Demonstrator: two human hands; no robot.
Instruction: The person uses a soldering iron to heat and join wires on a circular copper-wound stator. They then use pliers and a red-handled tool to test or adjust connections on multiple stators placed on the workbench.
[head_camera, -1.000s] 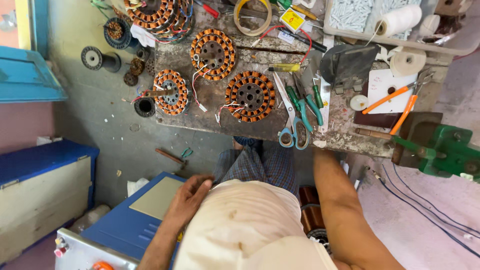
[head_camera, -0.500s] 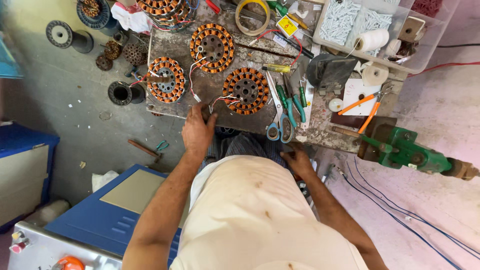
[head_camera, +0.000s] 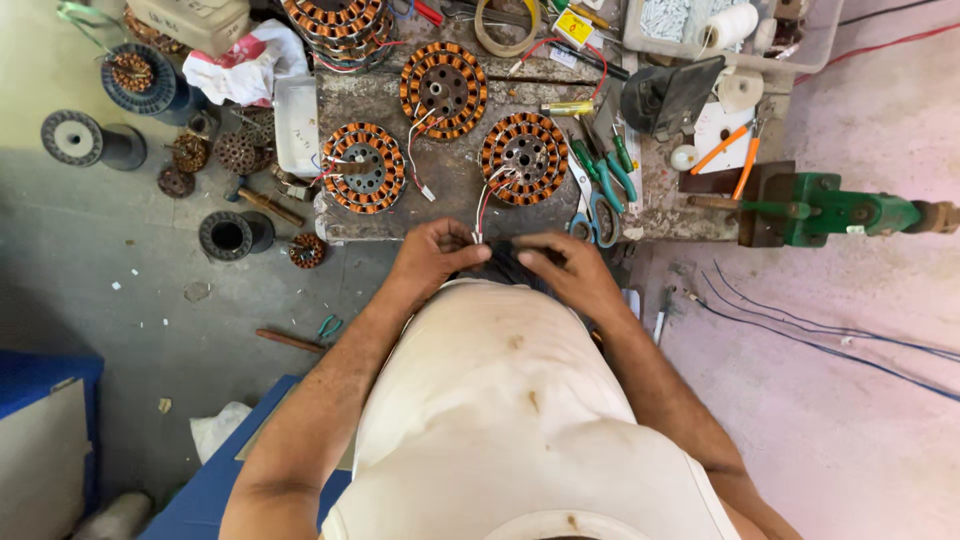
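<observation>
Both hands have come together: our left hand (head_camera: 432, 258) and right hand (head_camera: 565, 268) now pinch the wire leads (head_camera: 480, 215) of the wound stator (head_camera: 524, 158) just ahead.

Motor-repair workshop: wound stators (head_camera: 523, 158), vise (head_camera: 830, 208)

We see a worn workbench (head_camera: 470, 200) carrying three copper-wound motor coils (head_camera: 364, 167), scissors (head_camera: 594, 212), green-handled pliers (head_camera: 612, 170) and a tape roll (head_camera: 510, 25); on the floor (head_camera: 120, 290) beside it lie wire spools (head_camera: 75, 138).
</observation>
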